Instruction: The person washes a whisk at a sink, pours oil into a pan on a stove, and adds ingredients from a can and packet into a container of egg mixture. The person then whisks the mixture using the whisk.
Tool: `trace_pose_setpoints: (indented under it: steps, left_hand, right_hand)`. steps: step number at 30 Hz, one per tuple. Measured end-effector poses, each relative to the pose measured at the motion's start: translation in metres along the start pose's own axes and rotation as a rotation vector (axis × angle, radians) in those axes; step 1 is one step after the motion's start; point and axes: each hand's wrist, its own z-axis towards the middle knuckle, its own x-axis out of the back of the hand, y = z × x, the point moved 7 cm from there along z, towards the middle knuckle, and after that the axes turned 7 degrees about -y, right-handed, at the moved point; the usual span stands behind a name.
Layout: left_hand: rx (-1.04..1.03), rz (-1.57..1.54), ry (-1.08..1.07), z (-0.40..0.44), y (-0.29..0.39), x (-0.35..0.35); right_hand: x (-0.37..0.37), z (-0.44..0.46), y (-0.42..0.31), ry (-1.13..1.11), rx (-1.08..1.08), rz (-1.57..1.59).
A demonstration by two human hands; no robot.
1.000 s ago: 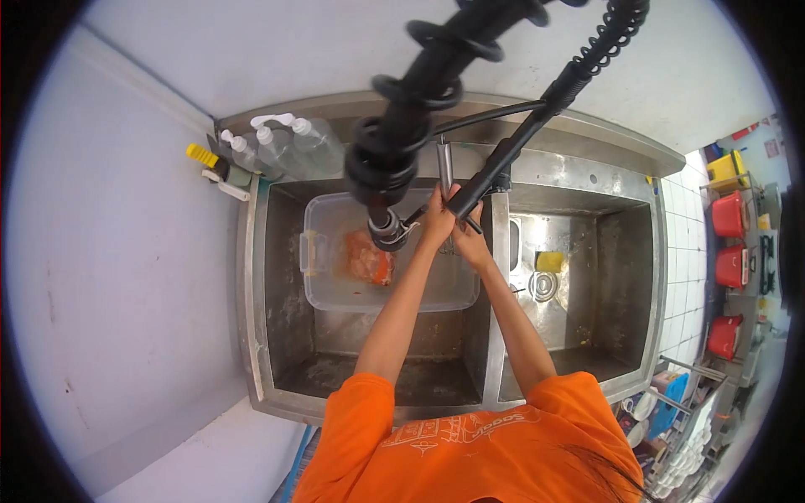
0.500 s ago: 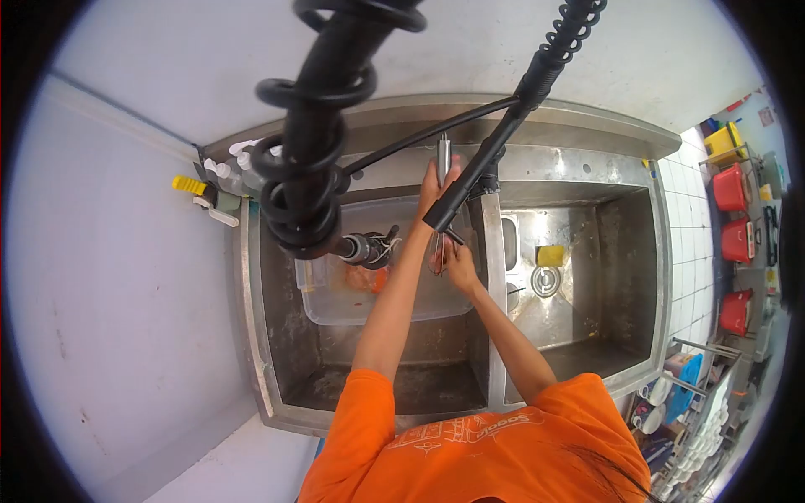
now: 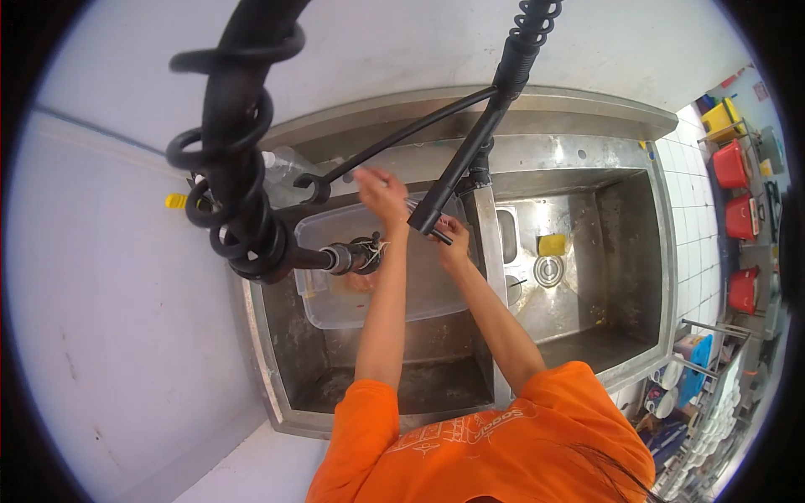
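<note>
A metal whisk [image 3: 412,204] lies slantwise between my hands, over the left sink basin. Its handle end is in my left hand [image 3: 382,195], whose closed fingers are a little blurred. My right hand [image 3: 453,237] is closed around the wire end, partly behind the black tap arm [image 3: 453,180]. Below both hands sits a clear plastic tub [image 3: 327,226] with shallow liquid and something orange, half hidden by the tap's spray head [image 3: 356,256] and my left forearm.
A black coiled tap hose [image 3: 222,142] looms close at upper left. The right basin [image 3: 620,251] holds a yellow sponge [image 3: 552,245] beside the drain [image 3: 549,270]. Clear bottles [image 3: 285,172] stand at the back left corner. Red bins [image 3: 729,164] hang far right.
The whisk has tipped from nearly upright in view to a leftward slant. My left hand has moved left with its handle, while my right stays near the wires. The hose appears farther left.
</note>
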Motion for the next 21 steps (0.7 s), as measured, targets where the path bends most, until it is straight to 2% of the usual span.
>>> trace_pose_setpoints:
  steps: [2, 3, 5, 6, 7, 8, 11, 12, 14, 15, 16, 17, 18, 20, 21]
  left_hand:
    - [-0.063, -0.107, -0.016, -0.002, 0.008, 0.009]
    - [-0.125, -0.217, -0.026, -0.005, 0.013, 0.013]
    - [-0.189, -0.197, 0.002, -0.010, 0.020, 0.014]
    - [-0.253, -0.181, 0.034, -0.012, 0.025, 0.015]
    - [-0.254, -0.183, 0.032, -0.010, 0.021, 0.019]
    - [-0.229, -0.142, 0.040, -0.007, 0.016, 0.024]
    - [-0.176, -0.078, 0.015, -0.008, 0.007, 0.029]
    - [-0.147, -0.054, -0.020, -0.009, 0.004, 0.029]
    - [-0.127, -0.075, -0.083, -0.013, -0.003, 0.025]
    - [-0.114, -0.098, -0.146, -0.013, -0.004, 0.019]
    - [-0.116, -0.100, -0.148, -0.014, -0.003, 0.019]
    - [-0.008, -0.109, -0.169, -0.015, -0.009, 0.019]
    - [0.101, -0.117, -0.191, -0.015, -0.014, 0.018]
    - [0.160, -0.143, -0.254, -0.018, -0.033, 0.013]
    - [0.222, -0.170, -0.313, -0.023, -0.050, 0.009]
  right_hand:
    - [-0.020, 0.000, -0.027, -0.032, -0.099, -0.240]
    - [-0.029, 0.000, -0.040, -0.030, -0.100, -0.235]
    - [-0.042, 0.002, -0.049, -0.037, -0.235, -0.326]
    - [-0.040, 0.004, -0.046, -0.037, -0.233, -0.324]
    - [-0.044, 0.009, -0.045, -0.134, -0.128, -0.182]
    - [-0.045, 0.012, -0.047, -0.229, -0.026, -0.041]
    - [-0.043, 0.009, -0.060, -0.287, -0.021, -0.088]
    - [-0.041, 0.006, -0.065, -0.283, -0.023, -0.086]
    - [-0.044, 0.000, -0.065, -0.372, -0.192, -0.087]
    - [-0.039, -0.001, -0.068, -0.373, -0.187, -0.087]
    - [-0.036, -0.006, -0.073, -0.412, -0.130, -0.218]
    - [-0.033, -0.014, -0.077, -0.450, -0.072, -0.348]
    - [-0.031, -0.029, -0.082, -0.451, -0.069, -0.347]
    - [-0.038, -0.072, -0.104, -0.518, -0.102, -0.156]
    - [-0.036, -0.083, -0.111, -0.515, -0.102, -0.158]
